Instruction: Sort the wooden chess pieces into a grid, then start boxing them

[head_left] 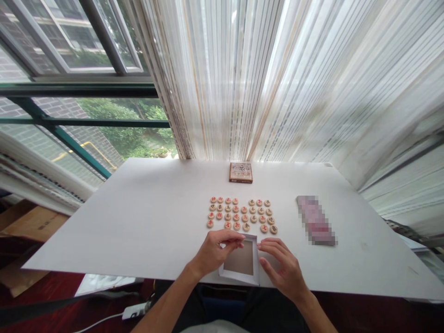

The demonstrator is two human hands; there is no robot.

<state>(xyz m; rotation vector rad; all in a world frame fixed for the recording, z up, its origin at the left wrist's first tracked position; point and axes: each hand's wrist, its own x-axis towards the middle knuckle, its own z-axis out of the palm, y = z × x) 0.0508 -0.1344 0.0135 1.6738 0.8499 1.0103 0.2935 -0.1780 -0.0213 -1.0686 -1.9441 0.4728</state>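
Observation:
Round wooden Chinese chess pieces (236,217) with red or black characters lie face up in several rows, with gaps in the first and last rows. Nearer to me is an open shallow box (255,266) with pale walls and a grey-brown bottom. Over the box's left side hovers my left hand (218,246), thumb and fingers pinched together. Whatever that pinch holds, if anything, is hidden. My right hand (281,263) is at the box's right wall, fingers apart and palm turned inward; I cannot tell whether its fingertips touch the wall.
A flat printed box (240,172) lies near the back edge of the white table (156,208). To the right is a blurred-out pinkish oblong (316,220). Striped curtains (229,78) hang behind, beside a window. A power strip (135,311) is below the table's front edge.

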